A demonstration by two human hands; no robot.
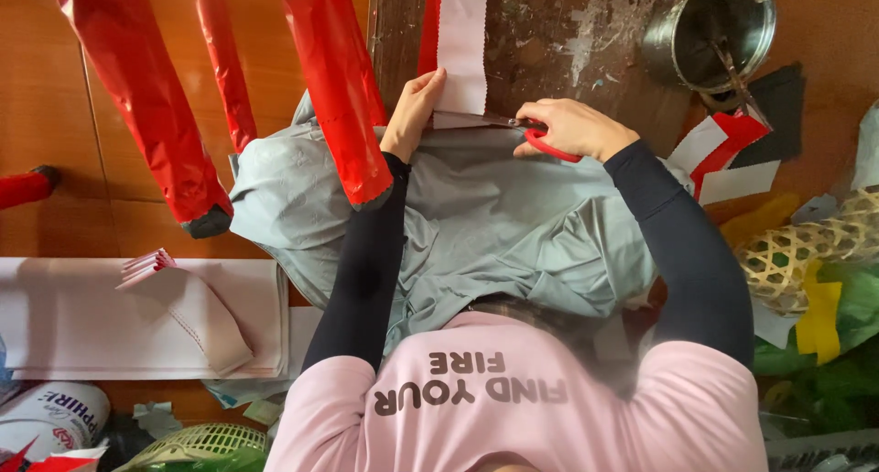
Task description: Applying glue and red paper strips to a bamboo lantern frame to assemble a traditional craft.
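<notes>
So the left hand (414,108) has its fingers pinching the edge of a white paper strip (462,46) with a red border, lying on the scuffed dark counter (586,42); right hand (575,129) is curled tight around red-handled scissors (513,124), blades at the strip's bottom end; grey cloth (494,216) underneath; steel pot (719,28) nearby.

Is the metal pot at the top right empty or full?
Empty: the metal pot shows bare shiny inner walls, with only a thin utensil inside.

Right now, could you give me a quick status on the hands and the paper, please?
Left hand pinning paper strip. Right hand working red scissors at strip's lower end. Grey cloth beneath.
</notes>
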